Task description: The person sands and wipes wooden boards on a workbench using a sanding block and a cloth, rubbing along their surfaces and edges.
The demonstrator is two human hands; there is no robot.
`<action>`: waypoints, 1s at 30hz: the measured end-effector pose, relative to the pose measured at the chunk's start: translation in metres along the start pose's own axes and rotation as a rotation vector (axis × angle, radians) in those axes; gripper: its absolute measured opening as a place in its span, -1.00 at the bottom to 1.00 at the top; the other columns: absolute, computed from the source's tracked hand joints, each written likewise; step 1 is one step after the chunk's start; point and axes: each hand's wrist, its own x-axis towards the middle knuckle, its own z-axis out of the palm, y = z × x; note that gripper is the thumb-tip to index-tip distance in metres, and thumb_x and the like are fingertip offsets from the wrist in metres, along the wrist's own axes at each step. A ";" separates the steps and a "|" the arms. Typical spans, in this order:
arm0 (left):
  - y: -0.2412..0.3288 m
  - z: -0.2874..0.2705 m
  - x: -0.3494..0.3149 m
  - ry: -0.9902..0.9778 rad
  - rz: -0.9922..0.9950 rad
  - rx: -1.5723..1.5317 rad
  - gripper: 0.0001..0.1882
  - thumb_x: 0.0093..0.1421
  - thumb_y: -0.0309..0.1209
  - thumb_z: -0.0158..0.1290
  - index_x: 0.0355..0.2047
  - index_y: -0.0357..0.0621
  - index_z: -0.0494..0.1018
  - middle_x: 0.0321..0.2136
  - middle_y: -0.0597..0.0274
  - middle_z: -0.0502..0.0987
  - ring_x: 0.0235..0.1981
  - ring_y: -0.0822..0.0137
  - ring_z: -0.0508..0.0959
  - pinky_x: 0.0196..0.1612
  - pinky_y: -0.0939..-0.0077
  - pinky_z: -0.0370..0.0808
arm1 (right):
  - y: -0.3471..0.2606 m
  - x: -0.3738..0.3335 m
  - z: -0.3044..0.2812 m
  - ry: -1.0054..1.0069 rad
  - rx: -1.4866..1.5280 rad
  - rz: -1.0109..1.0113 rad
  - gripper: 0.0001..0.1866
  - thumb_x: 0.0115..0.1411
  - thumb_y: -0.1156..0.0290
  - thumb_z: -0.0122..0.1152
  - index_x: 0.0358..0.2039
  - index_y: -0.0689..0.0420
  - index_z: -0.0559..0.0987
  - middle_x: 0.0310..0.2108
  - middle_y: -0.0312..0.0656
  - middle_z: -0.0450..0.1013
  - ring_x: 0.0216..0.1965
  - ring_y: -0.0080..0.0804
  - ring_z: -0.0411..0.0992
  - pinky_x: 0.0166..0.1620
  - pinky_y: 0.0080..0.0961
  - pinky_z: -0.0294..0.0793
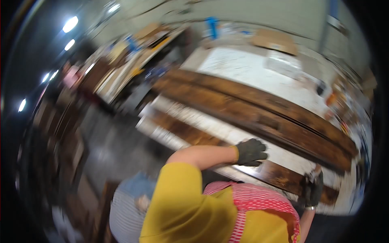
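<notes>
My left hand, in a dark work glove, is spread flat with its fingers apart. It hovers over or rests on the near brown board, at the edge of the pale strip of tabletop; contact cannot be told. My right hand, gloved too, is closed near the right end of that board. A small whitish and brown item shows at its fingers, too blurred to name. Beyond my hands lie two long dark-stained wooden boards, side by side, with a worn, scratched surface.
The white worktable carries a cardboard piece, a clear plastic package and clutter at its right end. A second cluttered bench stands at the far left, near another person. Someone in a striped top is close on my left.
</notes>
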 end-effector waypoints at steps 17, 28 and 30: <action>0.042 0.036 -0.003 0.198 -0.618 0.151 -0.70 0.11 -0.10 0.01 -0.51 -0.06 0.50 -0.40 0.09 0.45 -0.29 0.06 0.47 -0.17 0.12 0.38 | 0.062 0.120 -0.082 -0.458 0.214 0.535 -0.41 0.26 0.25 0.18 0.22 0.22 0.27 0.07 -0.01 0.40 -0.01 -0.19 0.46 0.03 -0.25 0.53; 0.045 0.026 -0.003 0.136 -0.709 0.152 -0.65 0.18 -0.07 -0.02 -0.38 -0.05 0.59 -0.28 0.07 0.51 -0.18 0.03 0.48 -0.03 0.11 0.37 | 0.038 0.117 -0.015 -0.405 0.334 0.769 -0.46 0.27 0.27 0.17 0.17 0.27 0.32 0.06 -0.03 0.40 -0.08 -0.30 0.44 -0.19 -0.55 0.52; 0.045 0.027 -0.001 0.115 -0.702 0.177 -0.65 0.18 -0.07 -0.02 -0.39 -0.05 0.59 -0.27 0.07 0.51 -0.18 0.03 0.48 -0.03 0.11 0.37 | 0.038 0.120 -0.016 -0.416 0.320 0.750 -0.46 0.27 0.27 0.17 0.17 0.27 0.32 0.05 -0.04 0.40 -0.08 -0.30 0.44 -0.18 -0.54 0.52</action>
